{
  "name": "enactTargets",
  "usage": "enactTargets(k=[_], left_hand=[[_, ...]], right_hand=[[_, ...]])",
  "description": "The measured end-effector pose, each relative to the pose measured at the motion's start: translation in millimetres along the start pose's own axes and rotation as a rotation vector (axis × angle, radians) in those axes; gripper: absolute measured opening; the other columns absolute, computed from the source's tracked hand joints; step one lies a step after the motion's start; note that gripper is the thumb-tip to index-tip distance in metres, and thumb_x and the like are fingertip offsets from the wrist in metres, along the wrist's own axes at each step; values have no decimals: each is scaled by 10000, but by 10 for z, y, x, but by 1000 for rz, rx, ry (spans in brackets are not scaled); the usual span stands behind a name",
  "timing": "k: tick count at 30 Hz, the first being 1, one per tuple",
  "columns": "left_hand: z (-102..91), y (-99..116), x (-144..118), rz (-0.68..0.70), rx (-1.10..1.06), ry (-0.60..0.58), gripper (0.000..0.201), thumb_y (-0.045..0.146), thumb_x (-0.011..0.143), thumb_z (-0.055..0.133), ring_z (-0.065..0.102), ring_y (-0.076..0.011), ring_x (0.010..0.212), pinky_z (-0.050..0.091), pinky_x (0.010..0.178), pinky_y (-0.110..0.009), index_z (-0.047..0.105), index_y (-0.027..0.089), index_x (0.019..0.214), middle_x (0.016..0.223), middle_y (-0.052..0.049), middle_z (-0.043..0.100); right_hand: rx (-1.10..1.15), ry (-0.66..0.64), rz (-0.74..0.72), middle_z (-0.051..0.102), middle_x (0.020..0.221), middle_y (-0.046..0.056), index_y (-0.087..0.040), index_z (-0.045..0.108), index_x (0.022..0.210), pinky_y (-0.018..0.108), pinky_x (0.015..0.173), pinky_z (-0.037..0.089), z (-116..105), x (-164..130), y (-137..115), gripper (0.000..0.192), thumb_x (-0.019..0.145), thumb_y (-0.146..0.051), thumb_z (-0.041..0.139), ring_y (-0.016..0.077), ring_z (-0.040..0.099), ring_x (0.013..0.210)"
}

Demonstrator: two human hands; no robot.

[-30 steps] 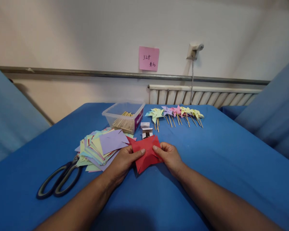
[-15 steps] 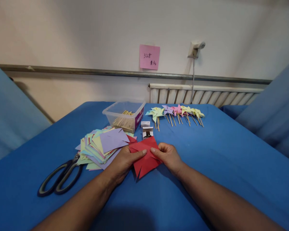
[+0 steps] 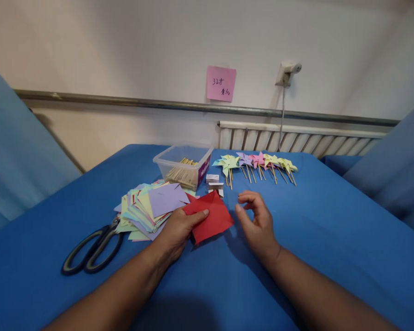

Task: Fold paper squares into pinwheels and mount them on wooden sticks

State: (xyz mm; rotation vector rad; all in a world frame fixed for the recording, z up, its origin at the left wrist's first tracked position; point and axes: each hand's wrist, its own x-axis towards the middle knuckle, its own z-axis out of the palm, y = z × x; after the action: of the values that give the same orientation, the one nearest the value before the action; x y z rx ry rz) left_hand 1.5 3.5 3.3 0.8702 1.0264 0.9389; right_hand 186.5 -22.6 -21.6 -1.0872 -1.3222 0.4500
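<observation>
From where I stand, the person's left hand point(image 3: 179, 230) is pinching a red paper square point(image 3: 215, 220) just below the middle of the frame, thumb flat on top and the other fingers tucked beneath. To its right, the right hand point(image 3: 257, 225) hangs near the sheet but apart from it, thumb and curled fingertips parted by a narrow gap. A fanned pile of coloured papers point(image 3: 138, 216), with a purple sheet point(image 3: 167, 200) on top, lies left of the red one, and at lower left the dark handles of the scissors point(image 3: 89, 255) poke out from the pile. Behind the papers, around the centre, sits a clear plastic tub point(image 3: 161, 162) holding thin wooden sticks point(image 3: 181, 175); two small boxes point(image 3: 212, 178) stand just beside it. Right of centre, a row of paper pinwheels point(image 3: 258, 161) lies along the far part of the blue cloth point(image 3: 313, 220). On the wall, upper middle, there's a pink handwritten note point(image 3: 221, 83).
</observation>
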Motion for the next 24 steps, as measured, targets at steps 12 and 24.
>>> enactTargets(k=[12,24], left_hand=[[7,-12,-14,52,-60,20,263,261,666,775,653,-188,749,496,743,-293,699,107,865,849,-89,732],[41,-30,-6,-10,-62,-20,244,274,712,758,622,-139,710,487,665,-238,686,120,886,808,-50,712]], right_hand=[[-421,-398,-319,627,957,32,-223,640,881,394,852,363,190,-179,-209,45,870,-231,597,211,526,947],[-130,-298,92,614,976,42,-201,596,614,367,860,419,188,-118,-31,154,743,-191,681,198,566,940]])
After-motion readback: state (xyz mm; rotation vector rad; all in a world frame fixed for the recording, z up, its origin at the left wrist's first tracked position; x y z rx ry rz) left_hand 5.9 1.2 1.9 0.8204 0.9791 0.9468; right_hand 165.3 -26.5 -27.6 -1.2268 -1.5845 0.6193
